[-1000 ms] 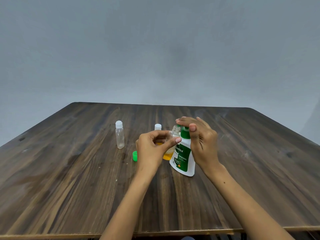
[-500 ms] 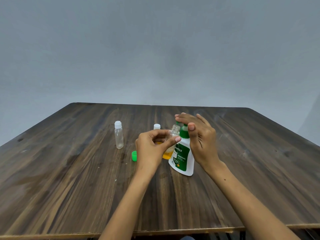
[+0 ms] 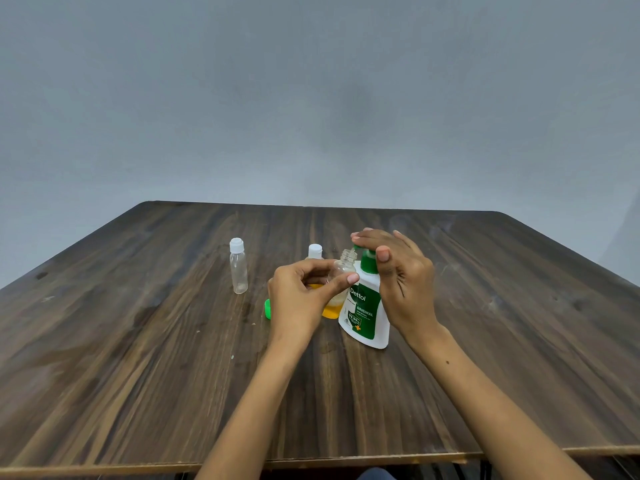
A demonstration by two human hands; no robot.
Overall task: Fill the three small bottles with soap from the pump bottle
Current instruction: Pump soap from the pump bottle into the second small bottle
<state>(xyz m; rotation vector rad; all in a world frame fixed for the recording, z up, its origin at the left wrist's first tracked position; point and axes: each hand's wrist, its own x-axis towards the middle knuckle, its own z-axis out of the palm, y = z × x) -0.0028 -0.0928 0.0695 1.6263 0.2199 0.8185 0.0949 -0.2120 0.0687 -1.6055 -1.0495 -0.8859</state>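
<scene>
Open bottle (image 3: 343, 271) (left hand (image 3: 304, 299)) under pump bottle (image 3: 365, 313) spout

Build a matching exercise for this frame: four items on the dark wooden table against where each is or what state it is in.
Things
1. clear empty small bottle with white cap
2. uncapped clear small bottle with orange soap at its bottom
3. white and green Dettol pump bottle
4. loose green cap

States
A. pump head under the right hand
B. lying on the table beside the left wrist
C. held by the left hand, mouth at the nozzle
D. standing alone, far left

Pairs: 1-D, 2-C, 3-A, 4-B
</scene>
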